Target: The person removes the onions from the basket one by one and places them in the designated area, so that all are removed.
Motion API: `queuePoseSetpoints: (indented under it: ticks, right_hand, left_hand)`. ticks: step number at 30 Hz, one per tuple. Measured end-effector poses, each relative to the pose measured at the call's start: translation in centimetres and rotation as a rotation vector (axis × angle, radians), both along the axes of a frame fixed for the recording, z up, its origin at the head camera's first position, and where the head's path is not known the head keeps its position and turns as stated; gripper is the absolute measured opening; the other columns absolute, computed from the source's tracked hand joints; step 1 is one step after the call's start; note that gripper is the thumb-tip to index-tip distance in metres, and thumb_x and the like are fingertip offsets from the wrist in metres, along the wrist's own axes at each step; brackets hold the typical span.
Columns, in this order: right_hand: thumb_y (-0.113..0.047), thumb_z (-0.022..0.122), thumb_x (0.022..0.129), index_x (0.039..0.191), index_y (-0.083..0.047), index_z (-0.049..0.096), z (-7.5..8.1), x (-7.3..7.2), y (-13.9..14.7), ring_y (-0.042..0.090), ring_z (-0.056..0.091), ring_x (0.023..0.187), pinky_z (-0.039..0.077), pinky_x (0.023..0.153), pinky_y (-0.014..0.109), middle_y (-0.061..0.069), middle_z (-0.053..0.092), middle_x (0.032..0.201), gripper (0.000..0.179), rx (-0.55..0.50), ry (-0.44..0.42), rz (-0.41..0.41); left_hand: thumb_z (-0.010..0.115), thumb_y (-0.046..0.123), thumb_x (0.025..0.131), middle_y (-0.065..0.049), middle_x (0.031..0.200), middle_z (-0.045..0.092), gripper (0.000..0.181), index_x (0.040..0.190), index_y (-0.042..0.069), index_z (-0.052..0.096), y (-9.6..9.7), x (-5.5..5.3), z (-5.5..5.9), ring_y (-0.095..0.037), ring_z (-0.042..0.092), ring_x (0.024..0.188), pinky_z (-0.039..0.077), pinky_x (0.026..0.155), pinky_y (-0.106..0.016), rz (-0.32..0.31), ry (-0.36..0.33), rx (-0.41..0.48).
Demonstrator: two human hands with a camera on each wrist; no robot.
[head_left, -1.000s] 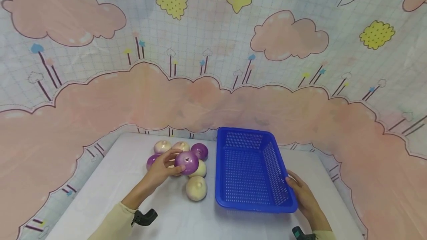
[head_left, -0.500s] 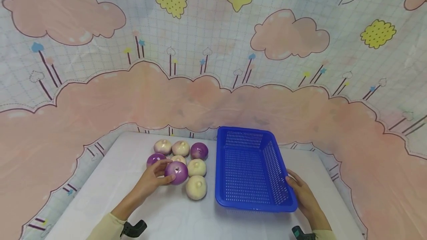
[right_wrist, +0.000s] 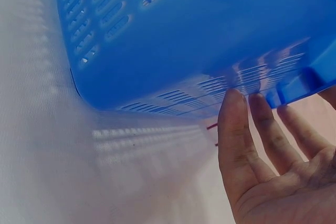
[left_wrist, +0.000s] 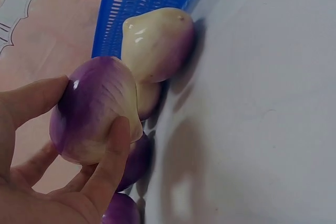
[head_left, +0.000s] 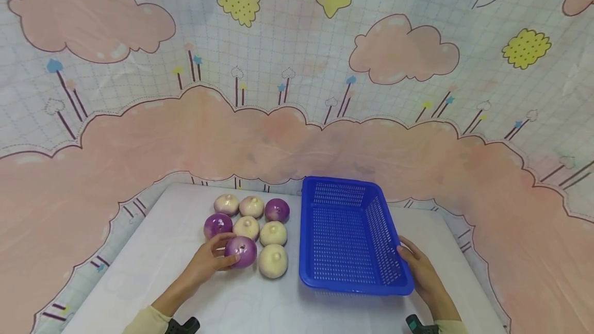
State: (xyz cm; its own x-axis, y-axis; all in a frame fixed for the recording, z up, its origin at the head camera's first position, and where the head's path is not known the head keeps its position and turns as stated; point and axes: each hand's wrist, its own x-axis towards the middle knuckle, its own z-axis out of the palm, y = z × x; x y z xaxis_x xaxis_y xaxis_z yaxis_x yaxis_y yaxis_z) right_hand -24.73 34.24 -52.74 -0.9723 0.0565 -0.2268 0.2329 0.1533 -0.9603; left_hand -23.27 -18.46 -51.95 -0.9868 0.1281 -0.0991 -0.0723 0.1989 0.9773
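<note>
My left hand holds a purple onion between thumb and fingers. In the left wrist view, the onion appears raised off the table, showing a purple end and a paler side. Several other onions sit close together behind and beside it, including a cream onion just to its right and a purple onion behind the hand. My right hand grips the right rim of a blue plastic basket. In the right wrist view, its fingers touch the basket's outer wall under the rim; the thumb is mostly cut off.
The basket stands right of the onions, its slotted floor bare. Everything rests on a white-covered table. Behind the table hangs a printed cloth with clouds and stars. A dark wrist device is strapped on each arm.
My left hand has moved toward me and left with the purple onion, from above the group to its near left side. The right hand and basket have stayed put.
</note>
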Motion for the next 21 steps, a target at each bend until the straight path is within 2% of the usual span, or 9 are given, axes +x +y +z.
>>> queuePoseSetpoints:
  ticks: [6,13,21]
  right_hand:
    - [-0.047,0.049,0.100,0.155,-0.021,0.026,-0.1,-0.1,0.0,0.028,0.054,0.127,0.049,0.105,0.048,0.021,0.038,0.154,0.065,-0.006,-0.002,-0.001]
    - [-0.047,0.050,0.100,0.155,-0.022,0.027,-0.2,0.0,0.1,0.028,0.055,0.126,0.050,0.104,0.048,0.021,0.039,0.154,0.065,-0.010,-0.004,-0.003]
    - [-0.048,0.051,0.099,0.156,-0.022,0.025,-0.2,0.0,0.0,0.030,0.052,0.130,0.047,0.108,0.049,0.021,0.037,0.155,0.068,-0.022,-0.010,0.000]
  left_hand:
    - [0.078,0.007,0.080,-0.031,0.135,0.049,0.066,0.137,-0.002,0.046,0.4,-0.1,-0.9,-0.037,0.061,0.113,0.061,0.078,-0.036,0.024,-0.013,-0.044]
    - [0.077,0.004,0.080,-0.033,0.133,0.049,0.064,0.135,-0.004,0.046,0.6,-0.1,-1.8,-0.030,0.064,0.107,0.062,0.076,-0.037,0.021,-0.031,-0.039]
    - [0.077,0.006,0.079,-0.031,0.135,0.048,0.064,0.135,-0.002,0.047,0.6,0.0,-2.2,-0.027,0.064,0.105,0.061,0.076,-0.035,0.047,-0.029,-0.073]
